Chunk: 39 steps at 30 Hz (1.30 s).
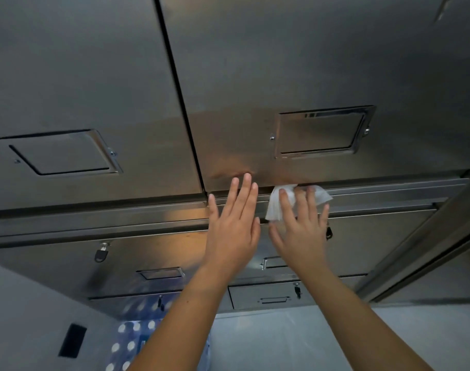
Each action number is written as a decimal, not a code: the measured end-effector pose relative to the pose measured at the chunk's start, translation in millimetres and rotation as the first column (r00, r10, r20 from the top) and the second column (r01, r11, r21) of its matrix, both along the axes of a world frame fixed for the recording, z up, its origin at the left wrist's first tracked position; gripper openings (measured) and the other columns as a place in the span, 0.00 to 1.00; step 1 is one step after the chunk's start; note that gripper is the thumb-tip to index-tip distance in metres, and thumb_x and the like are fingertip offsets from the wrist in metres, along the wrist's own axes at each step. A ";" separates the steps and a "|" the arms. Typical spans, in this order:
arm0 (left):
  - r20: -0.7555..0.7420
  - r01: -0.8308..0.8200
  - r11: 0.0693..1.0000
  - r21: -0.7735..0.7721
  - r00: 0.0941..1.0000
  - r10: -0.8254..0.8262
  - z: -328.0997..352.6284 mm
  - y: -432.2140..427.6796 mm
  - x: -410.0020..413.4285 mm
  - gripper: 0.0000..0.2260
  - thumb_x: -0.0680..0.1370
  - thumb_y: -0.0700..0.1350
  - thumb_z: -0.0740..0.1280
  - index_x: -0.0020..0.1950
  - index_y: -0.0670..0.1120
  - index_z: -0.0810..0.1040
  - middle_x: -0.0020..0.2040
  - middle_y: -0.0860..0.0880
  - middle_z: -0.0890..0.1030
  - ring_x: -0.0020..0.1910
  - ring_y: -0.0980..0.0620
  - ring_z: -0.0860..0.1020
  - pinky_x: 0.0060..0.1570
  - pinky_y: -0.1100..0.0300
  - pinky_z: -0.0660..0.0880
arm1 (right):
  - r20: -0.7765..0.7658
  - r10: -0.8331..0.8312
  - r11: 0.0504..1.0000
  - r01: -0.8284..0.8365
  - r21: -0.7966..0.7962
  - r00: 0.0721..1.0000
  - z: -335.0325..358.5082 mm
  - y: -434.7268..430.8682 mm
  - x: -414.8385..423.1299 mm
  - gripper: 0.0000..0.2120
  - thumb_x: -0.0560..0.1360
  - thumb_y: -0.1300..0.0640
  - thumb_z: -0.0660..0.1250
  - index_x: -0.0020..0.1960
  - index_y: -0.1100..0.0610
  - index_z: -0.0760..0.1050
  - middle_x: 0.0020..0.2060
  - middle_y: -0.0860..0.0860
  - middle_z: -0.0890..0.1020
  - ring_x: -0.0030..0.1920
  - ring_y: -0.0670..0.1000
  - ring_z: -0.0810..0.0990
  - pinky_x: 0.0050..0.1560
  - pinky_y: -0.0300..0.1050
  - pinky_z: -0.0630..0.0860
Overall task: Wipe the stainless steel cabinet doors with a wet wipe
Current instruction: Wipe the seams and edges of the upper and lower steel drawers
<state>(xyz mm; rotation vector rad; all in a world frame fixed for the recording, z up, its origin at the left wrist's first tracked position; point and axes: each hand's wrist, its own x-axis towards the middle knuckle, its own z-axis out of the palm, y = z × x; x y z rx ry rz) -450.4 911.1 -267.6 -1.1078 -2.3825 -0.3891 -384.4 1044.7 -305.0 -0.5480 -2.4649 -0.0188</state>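
The flat-fingered right hand [300,234] is pressing the wet wipe [274,206] against the cabinet door [309,62]; the left hand [232,226] is resting alongside, fingers released.

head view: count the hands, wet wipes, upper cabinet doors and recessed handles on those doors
hands: 2, left hand, right hand
wet wipe: 1
upper cabinet doors: 2, left door, right door
recessed handles on them: 2, left handle, right handle
total: 7

2 stainless steel cabinet doors, L door [81,76] & R door [309,62], both shut, thin dark gap btwn them. Each has a recessed rectangular pull [319,132] near its bottom edge. Wet wipe [275,207]: white, crumpled, on R door's bottom edge, left of centre, draping over the rail [389,191] below.
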 end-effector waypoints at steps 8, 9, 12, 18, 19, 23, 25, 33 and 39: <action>0.006 0.050 0.999 0.010 0.999 -0.050 -3.5 0.4 -6.2 0.26 0.77 0.49 0.52 0.75 0.44 0.56 0.76 0.47 0.56 0.75 0.50 0.54 0.63 0.34 0.53 | 0.018 0.050 0.998 -0.051 0.036 0.999 -5.1 -8.0 -1.7 0.29 0.74 0.44 0.59 0.72 0.53 0.64 0.68 0.59 0.69 0.72 0.60 0.61 0.64 0.69 0.60; 0.006 0.056 0.998 0.012 0.998 -0.056 -4.3 0.6 -7.1 0.26 0.77 0.49 0.53 0.75 0.43 0.57 0.76 0.47 0.56 0.75 0.50 0.54 0.63 0.34 0.53 | 0.015 0.054 0.998 -0.054 0.037 0.998 -4.6 -7.5 -1.2 0.29 0.74 0.44 0.59 0.72 0.53 0.64 0.68 0.59 0.70 0.72 0.60 0.61 0.64 0.69 0.61; 0.026 0.058 0.998 0.031 0.998 -0.058 -8.0 3.3 -6.9 0.26 0.77 0.49 0.53 0.75 0.43 0.59 0.76 0.47 0.56 0.74 0.50 0.55 0.62 0.34 0.52 | 0.003 0.035 0.999 -0.035 0.003 0.999 -2.9 -12.4 -3.6 0.28 0.75 0.43 0.58 0.72 0.54 0.66 0.68 0.59 0.70 0.72 0.60 0.60 0.65 0.66 0.56; 0.013 0.060 0.998 0.003 0.998 -0.060 -11.1 1.6 -6.9 0.26 0.77 0.49 0.53 0.74 0.42 0.61 0.76 0.48 0.57 0.74 0.51 0.56 0.62 0.34 0.51 | 0.001 0.029 0.999 -0.029 0.034 1.000 -3.6 -10.6 -2.2 0.28 0.75 0.44 0.57 0.72 0.54 0.67 0.68 0.59 0.71 0.71 0.60 0.63 0.65 0.66 0.60; 0.008 0.060 0.998 0.000 0.998 -0.060 -11.0 0.8 -7.7 0.26 0.76 0.49 0.53 0.74 0.42 0.61 0.75 0.48 0.57 0.74 0.51 0.56 0.62 0.34 0.51 | -0.001 0.037 0.998 -0.037 0.048 0.999 -4.4 -8.7 -1.9 0.28 0.75 0.45 0.58 0.72 0.54 0.66 0.68 0.59 0.71 0.71 0.60 0.64 0.65 0.67 0.62; 0.011 0.046 0.999 -0.009 0.999 -0.046 -14.2 0.5 -9.7 0.27 0.76 0.48 0.53 0.75 0.43 0.57 0.76 0.49 0.55 0.76 0.53 0.50 0.64 0.35 0.50 | -0.018 0.038 0.997 -0.036 0.070 0.999 -9.0 2.3 0.5 0.28 0.74 0.47 0.59 0.73 0.53 0.63 0.68 0.59 0.70 0.72 0.60 0.63 0.65 0.66 0.61; 0.036 0.039 0.999 0.009 0.999 -0.039 -17.6 3.2 -7.0 0.28 0.76 0.49 0.53 0.76 0.44 0.56 0.77 0.48 0.54 0.76 0.55 0.44 0.64 0.36 0.47 | -0.032 0.033 0.996 -0.031 0.081 0.999 -11.1 11.2 4.6 0.29 0.74 0.47 0.59 0.73 0.53 0.62 0.68 0.60 0.70 0.72 0.60 0.63 0.65 0.66 0.62; 0.093 -0.052 0.993 0.102 0.995 0.043 -20.3 32.1 16.5 0.29 0.76 0.50 0.54 0.76 0.42 0.53 0.77 0.44 0.48 0.77 0.51 0.42 0.65 0.36 0.45 | -0.074 0.064 0.993 -0.056 0.107 0.995 -14.3 59.2 25.2 0.28 0.74 0.49 0.59 0.72 0.54 0.63 0.68 0.59 0.70 0.71 0.60 0.63 0.65 0.67 0.61; 0.018 -0.012 0.998 0.064 1.000 0.011 -14.4 73.3 44.4 0.30 0.77 0.49 0.53 0.77 0.44 0.48 0.78 0.48 0.41 0.77 0.51 0.43 0.65 0.36 0.43 | -0.084 0.074 0.994 -0.066 0.090 0.994 -14.2 98.6 45.3 0.28 0.73 0.49 0.60 0.72 0.54 0.64 0.69 0.59 0.69 0.72 0.59 0.63 0.66 0.66 0.59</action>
